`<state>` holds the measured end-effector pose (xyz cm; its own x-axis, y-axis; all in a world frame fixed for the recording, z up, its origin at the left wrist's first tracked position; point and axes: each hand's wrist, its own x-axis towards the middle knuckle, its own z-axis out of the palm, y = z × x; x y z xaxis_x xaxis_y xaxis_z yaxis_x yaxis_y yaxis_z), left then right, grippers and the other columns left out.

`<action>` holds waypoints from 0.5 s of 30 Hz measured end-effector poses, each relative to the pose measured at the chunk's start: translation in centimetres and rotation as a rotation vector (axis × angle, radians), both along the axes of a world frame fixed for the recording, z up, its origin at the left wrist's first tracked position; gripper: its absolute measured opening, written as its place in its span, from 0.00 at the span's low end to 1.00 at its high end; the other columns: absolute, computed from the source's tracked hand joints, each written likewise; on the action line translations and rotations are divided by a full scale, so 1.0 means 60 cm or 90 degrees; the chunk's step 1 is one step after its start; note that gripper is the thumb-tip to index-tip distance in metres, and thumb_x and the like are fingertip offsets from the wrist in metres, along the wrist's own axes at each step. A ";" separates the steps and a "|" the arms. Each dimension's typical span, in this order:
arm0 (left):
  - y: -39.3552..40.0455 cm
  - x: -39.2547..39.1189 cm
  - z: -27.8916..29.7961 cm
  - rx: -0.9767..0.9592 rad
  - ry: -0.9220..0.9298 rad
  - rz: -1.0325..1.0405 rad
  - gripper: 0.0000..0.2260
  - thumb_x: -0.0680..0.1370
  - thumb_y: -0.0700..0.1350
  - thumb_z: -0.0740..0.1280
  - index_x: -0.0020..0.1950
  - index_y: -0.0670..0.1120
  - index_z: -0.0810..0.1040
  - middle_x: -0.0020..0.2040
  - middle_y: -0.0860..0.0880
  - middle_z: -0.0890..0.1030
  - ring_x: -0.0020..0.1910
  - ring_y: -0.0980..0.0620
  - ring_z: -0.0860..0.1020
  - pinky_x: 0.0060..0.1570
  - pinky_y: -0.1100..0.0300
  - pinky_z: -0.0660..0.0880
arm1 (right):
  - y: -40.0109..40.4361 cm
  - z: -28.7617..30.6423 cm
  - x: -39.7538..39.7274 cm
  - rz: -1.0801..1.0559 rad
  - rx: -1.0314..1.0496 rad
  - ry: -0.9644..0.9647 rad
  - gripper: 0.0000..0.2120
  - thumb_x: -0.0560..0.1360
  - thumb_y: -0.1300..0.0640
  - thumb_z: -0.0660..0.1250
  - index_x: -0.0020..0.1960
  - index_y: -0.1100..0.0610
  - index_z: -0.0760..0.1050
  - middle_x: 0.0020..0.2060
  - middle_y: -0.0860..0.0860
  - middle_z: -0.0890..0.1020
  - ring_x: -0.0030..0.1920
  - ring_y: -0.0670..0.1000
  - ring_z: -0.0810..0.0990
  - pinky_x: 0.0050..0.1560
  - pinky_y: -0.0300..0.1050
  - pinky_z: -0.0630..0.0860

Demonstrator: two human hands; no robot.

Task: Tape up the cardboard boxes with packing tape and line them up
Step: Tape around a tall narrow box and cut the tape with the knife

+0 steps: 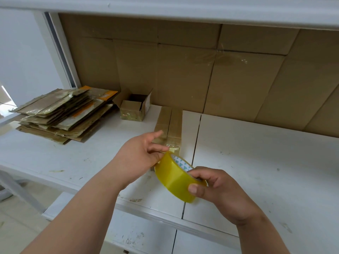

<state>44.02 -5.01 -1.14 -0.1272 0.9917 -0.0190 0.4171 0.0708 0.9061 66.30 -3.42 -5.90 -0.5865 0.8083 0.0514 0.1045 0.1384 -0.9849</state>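
A white table (pixel 256 162) fills the middle and right of the frame, with a wall of large cardboard boxes (pixel 183 70) standing along its far edge under a shelf (pixel 183 10) at the top. At the left of the frame, a stack of flattened cardboard boxes (pixel 60 114) lies on the tabletop. Just right of the stack, near the wall of boxes, sits a small open box (pixel 134 109). Right of that, a long narrow box (pixel 169 125) lies on the table, running from the back toward the centre. In front of its near end, a roll of packing tape (pixel 174 178) is held above the table between the left hand (pixel 139 156) on its left and the right hand (pixel 218 187) on its right.
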 end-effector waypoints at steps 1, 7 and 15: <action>-0.001 0.005 0.001 0.009 0.013 0.015 0.27 0.79 0.37 0.68 0.75 0.53 0.68 0.48 0.60 0.86 0.46 0.64 0.82 0.41 0.71 0.78 | 0.000 -0.002 0.003 -0.006 -0.006 0.012 0.16 0.65 0.44 0.74 0.48 0.51 0.84 0.44 0.51 0.83 0.47 0.50 0.79 0.48 0.47 0.75; -0.004 0.034 0.006 0.037 0.077 0.057 0.24 0.78 0.39 0.69 0.72 0.53 0.72 0.47 0.59 0.86 0.41 0.63 0.82 0.39 0.73 0.75 | -0.002 -0.004 0.021 -0.028 -0.020 0.051 0.17 0.65 0.45 0.73 0.49 0.54 0.84 0.42 0.51 0.83 0.45 0.50 0.79 0.48 0.46 0.74; -0.004 0.088 -0.007 0.079 -0.033 0.080 0.16 0.77 0.36 0.70 0.61 0.52 0.80 0.39 0.53 0.84 0.38 0.58 0.81 0.44 0.59 0.80 | -0.011 0.000 0.079 -0.046 -0.030 0.104 0.16 0.66 0.48 0.73 0.49 0.57 0.84 0.44 0.53 0.84 0.46 0.50 0.80 0.47 0.41 0.75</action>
